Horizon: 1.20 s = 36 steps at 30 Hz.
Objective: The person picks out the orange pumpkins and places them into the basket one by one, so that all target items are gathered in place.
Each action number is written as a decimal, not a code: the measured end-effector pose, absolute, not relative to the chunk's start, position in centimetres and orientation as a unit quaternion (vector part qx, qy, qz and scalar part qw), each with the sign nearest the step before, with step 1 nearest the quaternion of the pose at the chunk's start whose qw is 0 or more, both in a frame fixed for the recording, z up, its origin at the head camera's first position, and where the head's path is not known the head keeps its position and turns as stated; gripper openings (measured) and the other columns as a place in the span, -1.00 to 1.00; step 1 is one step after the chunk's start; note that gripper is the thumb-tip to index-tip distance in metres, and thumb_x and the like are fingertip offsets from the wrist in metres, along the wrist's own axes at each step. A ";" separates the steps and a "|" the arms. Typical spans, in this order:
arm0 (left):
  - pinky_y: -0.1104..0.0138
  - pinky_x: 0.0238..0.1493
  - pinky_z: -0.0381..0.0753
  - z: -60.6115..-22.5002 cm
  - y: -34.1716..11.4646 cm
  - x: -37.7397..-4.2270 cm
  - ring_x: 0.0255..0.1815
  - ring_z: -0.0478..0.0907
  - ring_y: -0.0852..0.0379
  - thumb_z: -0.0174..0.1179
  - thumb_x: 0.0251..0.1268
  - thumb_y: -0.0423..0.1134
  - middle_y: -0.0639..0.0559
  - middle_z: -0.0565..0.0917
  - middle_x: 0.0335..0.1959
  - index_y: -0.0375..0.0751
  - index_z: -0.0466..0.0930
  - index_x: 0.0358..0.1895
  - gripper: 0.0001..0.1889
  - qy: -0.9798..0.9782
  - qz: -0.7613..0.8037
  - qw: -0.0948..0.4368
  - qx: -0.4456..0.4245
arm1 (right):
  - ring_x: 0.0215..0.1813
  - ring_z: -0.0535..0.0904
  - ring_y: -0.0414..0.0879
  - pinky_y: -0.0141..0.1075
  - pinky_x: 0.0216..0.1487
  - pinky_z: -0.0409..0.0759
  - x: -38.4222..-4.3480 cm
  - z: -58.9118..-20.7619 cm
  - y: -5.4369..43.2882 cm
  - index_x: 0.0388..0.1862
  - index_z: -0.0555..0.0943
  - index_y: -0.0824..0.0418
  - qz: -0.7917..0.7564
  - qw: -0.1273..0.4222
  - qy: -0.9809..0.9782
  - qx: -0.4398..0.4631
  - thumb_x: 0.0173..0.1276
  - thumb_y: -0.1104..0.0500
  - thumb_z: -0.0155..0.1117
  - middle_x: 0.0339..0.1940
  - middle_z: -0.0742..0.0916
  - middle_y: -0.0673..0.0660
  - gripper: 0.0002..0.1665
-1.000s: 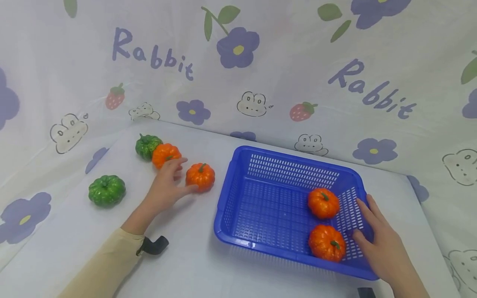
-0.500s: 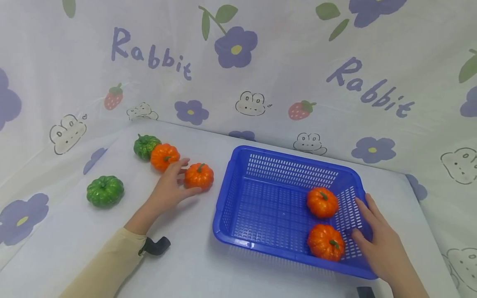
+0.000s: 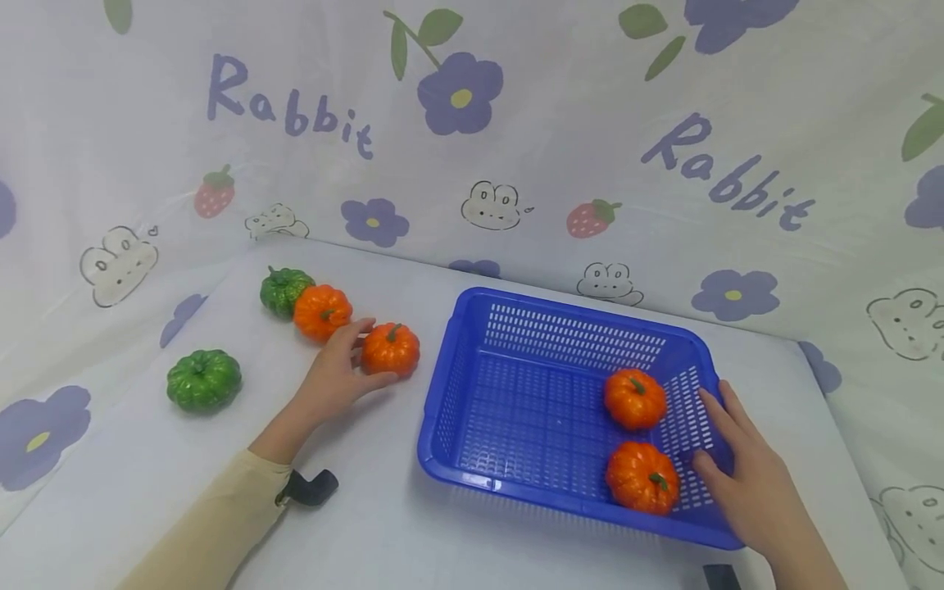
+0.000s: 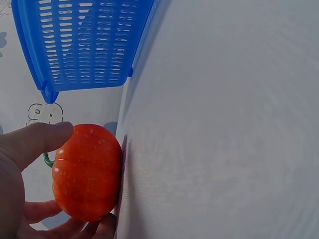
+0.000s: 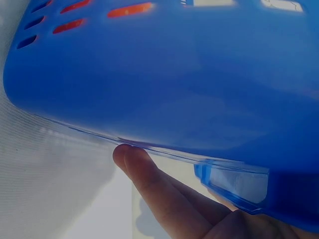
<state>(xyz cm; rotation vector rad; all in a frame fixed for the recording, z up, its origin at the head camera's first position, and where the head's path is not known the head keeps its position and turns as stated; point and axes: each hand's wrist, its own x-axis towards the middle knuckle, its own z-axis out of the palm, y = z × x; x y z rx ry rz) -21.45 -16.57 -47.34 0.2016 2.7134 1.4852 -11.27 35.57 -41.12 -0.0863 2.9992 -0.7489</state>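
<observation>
My left hand (image 3: pixel 335 373) has its thumb and fingers round an orange mini pumpkin (image 3: pixel 391 351) that rests on the table, left of the blue plastic basket (image 3: pixel 442 393). In the left wrist view the thumb lies at one side of this pumpkin (image 4: pixel 87 174) and the fingertips curl at the other. My right hand (image 3: pixel 760 483) holds the basket's right rim, thumb over the inner side and fingers outside. From the right wrist view, fingers (image 5: pixel 159 194) touch beneath the basket's edge (image 5: pixel 164 99). Two orange pumpkins, one farther back (image 3: pixel 636 399) and one nearer (image 3: pixel 642 478), sit at the basket's right end.
Another orange pumpkin (image 3: pixel 322 313) stands against a dark green one (image 3: pixel 285 292) at the back left. A brighter green pumpkin (image 3: pixel 204 381) lies nearer on the left. A printed cloth (image 3: pixel 413 147) hangs behind the white table (image 3: pixel 369 508).
My left hand has closed in on the orange pumpkin, fingers coming round its far side. The right hand keeps its hold on the basket. The view has shifted slightly.
</observation>
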 end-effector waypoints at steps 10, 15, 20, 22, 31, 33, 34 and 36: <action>-0.17 0.54 0.39 -47.8 -16.8 -21.4 0.55 0.36 -0.35 0.49 0.41 -0.27 -0.35 0.36 0.58 -0.33 0.24 0.65 -0.15 0.873 0.485 0.025 0.054 | 0.60 0.10 0.66 0.66 0.30 0.24 -11.3 -41.1 35.4 0.83 -0.03 0.18 -0.236 0.022 0.971 -0.029 0.59 0.28 0.22 0.82 -0.08 0.32 -0.02; -0.15 0.53 0.42 -47.8 -16.8 -21.4 0.53 0.40 -0.34 0.48 0.42 -0.29 -0.34 0.39 0.55 -0.32 0.26 0.64 -0.18 0.875 0.480 0.021 0.051 | 0.61 0.09 0.66 0.66 0.29 0.24 -11.2 -41.3 35.4 0.83 -0.03 0.18 -0.238 0.021 0.971 -0.027 0.58 0.29 0.21 0.82 -0.09 0.31 -0.01; -0.15 0.52 0.44 -47.8 -16.9 -21.5 0.52 0.42 -0.33 0.49 0.40 -0.30 -0.33 0.41 0.54 -0.32 0.29 0.62 -0.19 0.878 0.476 0.019 0.054 | 0.62 0.08 0.65 0.66 0.31 0.22 -11.3 -41.2 35.5 0.83 -0.04 0.18 -0.237 0.024 0.971 -0.027 0.59 0.28 0.21 0.82 -0.10 0.31 -0.01; -0.14 0.52 0.44 -47.8 -16.9 -21.6 0.52 0.42 -0.33 0.49 0.40 -0.30 -0.32 0.42 0.54 -0.32 0.29 0.62 -0.19 0.879 0.474 0.018 0.054 | 0.61 0.08 0.66 0.65 0.31 0.23 -11.4 -41.2 35.5 0.83 -0.04 0.19 -0.235 0.023 0.971 -0.028 0.59 0.28 0.21 0.82 -0.10 0.32 -0.01; -0.17 0.54 0.40 -47.6 -16.8 -21.6 0.53 0.40 -0.35 0.50 0.40 -0.27 -0.33 0.39 0.57 -0.32 0.24 0.66 -0.14 0.878 0.475 0.030 0.056 | 0.61 0.08 0.66 0.65 0.30 0.24 -11.3 -41.1 35.5 0.83 -0.04 0.17 -0.238 0.021 0.971 -0.026 0.58 0.29 0.21 0.82 -0.09 0.31 -0.01; -0.18 0.54 0.39 -47.6 -16.8 -21.7 0.53 0.40 -0.35 0.51 0.40 -0.26 -0.33 0.38 0.57 -0.33 0.23 0.66 -0.13 0.878 0.474 0.030 0.058 | 0.61 0.08 0.65 0.65 0.30 0.23 -11.3 -41.2 35.5 0.83 -0.04 0.17 -0.239 0.020 0.970 -0.026 0.58 0.29 0.21 0.82 -0.09 0.31 -0.01; -0.18 0.54 0.39 -47.6 -16.8 -21.7 0.53 0.39 -0.35 0.51 0.40 -0.25 -0.33 0.39 0.57 -0.32 0.24 0.66 -0.13 0.879 0.473 0.030 0.059 | 0.61 0.09 0.65 0.65 0.30 0.24 -11.3 -41.2 35.5 0.83 -0.03 0.17 -0.239 0.019 0.971 -0.026 0.58 0.29 0.21 0.82 -0.09 0.31 -0.01; -0.19 0.54 0.39 -47.6 -16.8 -21.8 0.53 0.39 -0.35 0.51 0.40 -0.24 -0.33 0.39 0.57 -0.32 0.25 0.65 -0.13 0.880 0.471 0.029 0.059 | 0.61 0.09 0.65 0.66 0.30 0.24 -11.3 -41.2 35.5 0.83 -0.03 0.18 -0.238 0.018 0.971 -0.027 0.59 0.28 0.21 0.82 -0.08 0.31 -0.02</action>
